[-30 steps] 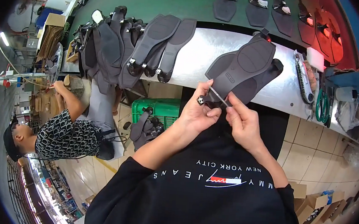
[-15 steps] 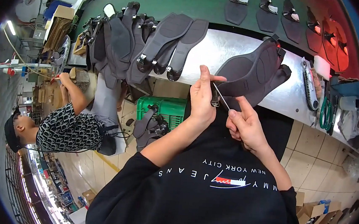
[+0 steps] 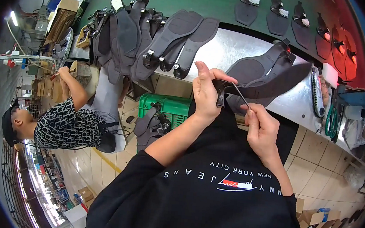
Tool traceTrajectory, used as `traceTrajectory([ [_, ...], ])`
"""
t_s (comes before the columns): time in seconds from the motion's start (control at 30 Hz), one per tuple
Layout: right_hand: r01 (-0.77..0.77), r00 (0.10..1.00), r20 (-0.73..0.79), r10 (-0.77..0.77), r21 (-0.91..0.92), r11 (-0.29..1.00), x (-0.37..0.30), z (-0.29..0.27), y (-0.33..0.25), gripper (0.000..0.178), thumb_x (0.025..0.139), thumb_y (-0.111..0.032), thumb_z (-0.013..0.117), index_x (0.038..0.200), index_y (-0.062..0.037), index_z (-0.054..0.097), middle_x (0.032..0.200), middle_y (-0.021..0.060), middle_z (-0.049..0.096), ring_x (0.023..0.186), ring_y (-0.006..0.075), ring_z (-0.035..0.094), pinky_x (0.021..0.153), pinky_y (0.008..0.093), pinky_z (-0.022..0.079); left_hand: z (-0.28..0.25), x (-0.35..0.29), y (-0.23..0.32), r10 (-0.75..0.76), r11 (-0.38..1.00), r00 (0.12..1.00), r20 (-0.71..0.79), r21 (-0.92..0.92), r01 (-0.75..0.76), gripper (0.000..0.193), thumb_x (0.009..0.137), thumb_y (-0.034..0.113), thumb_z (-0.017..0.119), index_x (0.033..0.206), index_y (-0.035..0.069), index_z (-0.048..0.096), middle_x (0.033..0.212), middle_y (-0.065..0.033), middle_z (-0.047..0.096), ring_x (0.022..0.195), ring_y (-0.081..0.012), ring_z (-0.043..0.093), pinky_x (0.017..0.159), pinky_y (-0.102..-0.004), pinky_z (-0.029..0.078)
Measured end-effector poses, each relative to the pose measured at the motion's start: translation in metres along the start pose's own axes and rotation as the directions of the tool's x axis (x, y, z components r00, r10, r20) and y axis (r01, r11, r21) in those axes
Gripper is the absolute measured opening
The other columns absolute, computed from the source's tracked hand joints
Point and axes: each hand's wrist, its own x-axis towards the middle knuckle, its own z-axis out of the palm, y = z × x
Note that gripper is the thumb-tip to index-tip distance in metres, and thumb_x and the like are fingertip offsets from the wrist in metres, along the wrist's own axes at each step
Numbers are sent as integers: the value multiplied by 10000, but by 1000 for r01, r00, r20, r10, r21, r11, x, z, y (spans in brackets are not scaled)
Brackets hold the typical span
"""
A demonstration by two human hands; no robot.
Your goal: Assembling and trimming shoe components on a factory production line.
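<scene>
A dark sandal sole (image 3: 275, 83) is in my left hand (image 3: 206, 92), its shiny black end pinned against the palm and its long flat part reaching out to the right. The thumb points up, and the index finger lies across the top of that end. Between the thumb and curled fingers of my right hand (image 3: 262, 128) is a thin metal rod (image 3: 240, 94), its tip reaching to the sole beside my left fingers. Whether the tip touches the sole I cannot tell. Under and behind the held piece, more dark sandals (image 3: 251, 69) lie on the metal bench.
Several sandals (image 3: 171, 36) are piled on the left of the metal table (image 3: 215, 52). Others stand in a row on the green belt (image 3: 221, 5). A utility knife (image 3: 317, 92) and green-handled scissors (image 3: 332, 119) lie at right. A green crate (image 3: 176, 107) stands below; a co-worker (image 3: 68, 124) sits left.
The held sole has turned, its far end swinging right, clear of the sandals beneath. My right hand with the rod has shifted slightly right. My left hand keeps its hold.
</scene>
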Motion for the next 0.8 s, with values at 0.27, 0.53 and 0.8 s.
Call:
traceTrajectory([
  [0.27,263,963,5,-270,-246,933,0,9,-5,67,886,7,573,944,23,604,793,146,646,667,300,648,594,323,501,3,3,12,-171,984,985,30,50,170,907,947,686,176,611,-23,629,595,-65,587,598,-124,566,609,-239,446],
  [0.53,375,923,-7,-384,-200,905,-4,13,-15,170,754,55,640,908,-14,615,744,114,611,620,284,618,547,363,488,-12,18,3,-517,578,761,392,-496,649,739,805,771,455,813,55,641,697,-58,608,674,-156,592,626,-294,484],
  [0.8,163,959,-176,-222,-300,940,11,12,-13,62,860,-33,637,834,-20,582,683,130,561,565,308,566,508,366,444,7,5,-10,-699,389,683,209,-691,610,578,825,687,529,675,132,476,636,-12,459,645,-202,510,664,-367,429],
])
